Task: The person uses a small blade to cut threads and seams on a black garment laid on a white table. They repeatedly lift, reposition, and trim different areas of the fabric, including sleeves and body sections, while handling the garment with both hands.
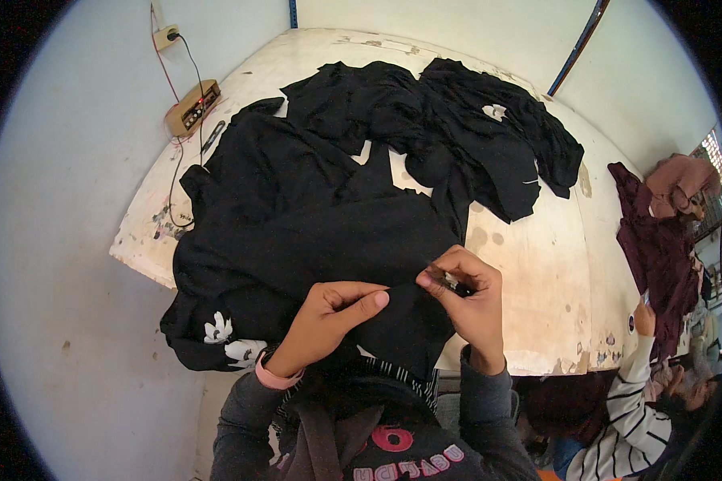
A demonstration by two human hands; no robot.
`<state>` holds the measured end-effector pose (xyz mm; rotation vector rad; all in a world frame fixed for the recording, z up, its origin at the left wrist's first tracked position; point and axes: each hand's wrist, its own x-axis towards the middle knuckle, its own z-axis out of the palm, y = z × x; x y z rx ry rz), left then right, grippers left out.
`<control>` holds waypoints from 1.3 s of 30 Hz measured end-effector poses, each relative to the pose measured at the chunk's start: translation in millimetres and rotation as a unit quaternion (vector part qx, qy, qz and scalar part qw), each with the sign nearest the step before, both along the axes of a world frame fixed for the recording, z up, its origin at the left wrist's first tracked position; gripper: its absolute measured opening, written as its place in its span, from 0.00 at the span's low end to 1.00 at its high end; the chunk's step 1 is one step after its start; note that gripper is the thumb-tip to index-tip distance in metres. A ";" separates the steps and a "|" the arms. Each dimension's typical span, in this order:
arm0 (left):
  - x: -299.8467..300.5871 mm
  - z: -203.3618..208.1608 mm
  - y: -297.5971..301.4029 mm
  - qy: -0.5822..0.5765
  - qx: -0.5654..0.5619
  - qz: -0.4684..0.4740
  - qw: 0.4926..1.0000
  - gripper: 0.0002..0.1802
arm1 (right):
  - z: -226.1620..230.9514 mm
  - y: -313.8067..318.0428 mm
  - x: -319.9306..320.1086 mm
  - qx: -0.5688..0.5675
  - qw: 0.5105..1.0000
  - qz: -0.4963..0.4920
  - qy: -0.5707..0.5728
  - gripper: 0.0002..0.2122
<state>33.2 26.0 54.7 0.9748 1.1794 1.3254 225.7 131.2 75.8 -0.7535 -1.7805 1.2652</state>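
A black garment (313, 232) lies bunched across the near part of the table and hangs toward me over its edge. My left hand (333, 317) is closed in a pinch on a fold of it, thumb on top. Just to the right, my right hand (472, 301) pinches the same cloth between thumb and fingertips. Something small, dark and pale shows inside the right hand's curled fingers; I cannot make out what it is. White flowers (231, 341) decorate the garment at its lower left.
More black garments (497, 120) lie at the back of the stained pale table (529, 280). Small snips (213, 136) and a brown box with cables (192, 108) are at the left wall. At right, a person in a striped sleeve (630, 401) is beside maroon cloth (658, 248).
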 end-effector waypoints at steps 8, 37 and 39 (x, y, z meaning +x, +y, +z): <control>-11.1 -3.3 9.3 -0.213 -0.025 0.011 0.977 0.17 | -6.6 -3.2 0.0 -0.019 0.998 -0.025 0.047 0.13; -11.4 -17.0 9.1 -0.233 -0.018 0.005 0.972 0.16 | -26.9 -10.6 -24.1 -0.184 0.963 0.071 0.183 0.11; -10.9 -16.9 9.4 -0.237 -0.018 0.002 0.971 0.16 | -28.3 -10.8 -24.8 -0.193 0.960 0.080 0.189 0.11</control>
